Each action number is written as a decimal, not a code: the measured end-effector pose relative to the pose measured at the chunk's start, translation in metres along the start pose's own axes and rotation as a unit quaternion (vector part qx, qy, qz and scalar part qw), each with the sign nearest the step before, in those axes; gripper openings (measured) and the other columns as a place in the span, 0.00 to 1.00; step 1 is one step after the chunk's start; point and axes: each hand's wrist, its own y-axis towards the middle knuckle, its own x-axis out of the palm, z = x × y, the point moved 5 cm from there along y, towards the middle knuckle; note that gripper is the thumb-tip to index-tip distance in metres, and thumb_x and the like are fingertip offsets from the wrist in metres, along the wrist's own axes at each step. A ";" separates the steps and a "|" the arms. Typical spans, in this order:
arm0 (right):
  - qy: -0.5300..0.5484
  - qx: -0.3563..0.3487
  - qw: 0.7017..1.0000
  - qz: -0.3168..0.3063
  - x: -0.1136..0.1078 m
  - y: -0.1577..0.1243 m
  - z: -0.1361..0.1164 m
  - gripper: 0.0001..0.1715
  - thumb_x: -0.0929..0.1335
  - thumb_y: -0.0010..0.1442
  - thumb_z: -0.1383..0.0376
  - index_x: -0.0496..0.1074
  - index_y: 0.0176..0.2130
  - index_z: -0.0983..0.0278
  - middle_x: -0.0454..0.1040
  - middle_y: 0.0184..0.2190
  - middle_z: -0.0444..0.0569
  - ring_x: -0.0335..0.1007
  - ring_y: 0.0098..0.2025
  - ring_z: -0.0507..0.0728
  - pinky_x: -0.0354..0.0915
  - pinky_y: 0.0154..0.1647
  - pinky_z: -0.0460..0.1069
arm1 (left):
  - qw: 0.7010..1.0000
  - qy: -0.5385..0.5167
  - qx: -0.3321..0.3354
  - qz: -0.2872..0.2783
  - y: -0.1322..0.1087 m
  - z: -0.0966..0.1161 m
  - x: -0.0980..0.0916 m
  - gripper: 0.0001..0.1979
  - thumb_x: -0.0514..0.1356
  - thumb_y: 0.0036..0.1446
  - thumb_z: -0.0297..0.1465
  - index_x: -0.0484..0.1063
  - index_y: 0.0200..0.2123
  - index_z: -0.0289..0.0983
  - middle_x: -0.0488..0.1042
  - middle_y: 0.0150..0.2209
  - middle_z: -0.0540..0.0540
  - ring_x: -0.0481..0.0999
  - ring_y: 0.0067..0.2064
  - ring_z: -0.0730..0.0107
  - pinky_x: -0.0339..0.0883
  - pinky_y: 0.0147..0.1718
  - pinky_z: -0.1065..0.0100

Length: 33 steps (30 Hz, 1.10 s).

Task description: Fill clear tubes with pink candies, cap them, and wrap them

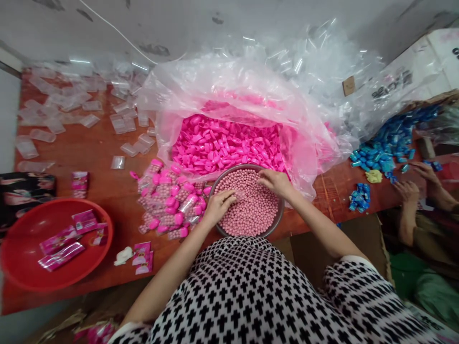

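Observation:
A round metal bowl (280,210) full of small pink balls (251,210) sits at the table's near edge. My left hand (218,206) rests in the bowl's left side, fingers curled over the balls and what looks like a small clear tube. My right hand (274,182) is at the bowl's far rim, fingers bent down among the balls. Left of the bowl lies a heap of filled clear tubes with pink caps (168,200). Behind the bowl an open plastic bag (229,102) holds a mass of bright pink caps (222,143).
A red basin (21,248) with pink packets stands at the near left. Several empty clear tubes (71,110) are scattered on the wooden table (93,162). Blue pieces (387,143) lie at the right, where another person's hands (412,191) work. A white box (423,67) stands far right.

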 end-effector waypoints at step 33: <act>0.314 -0.028 0.938 0.142 -0.050 0.019 -0.025 0.22 0.64 0.61 0.54 0.70 0.51 0.60 0.75 0.42 0.48 0.70 0.45 0.57 0.65 0.49 0.53 | 0.942 -0.316 -0.032 0.105 0.029 0.048 0.010 0.19 0.63 0.51 0.42 0.75 0.43 0.36 0.77 0.47 0.42 0.75 0.48 0.60 0.68 0.50 0.57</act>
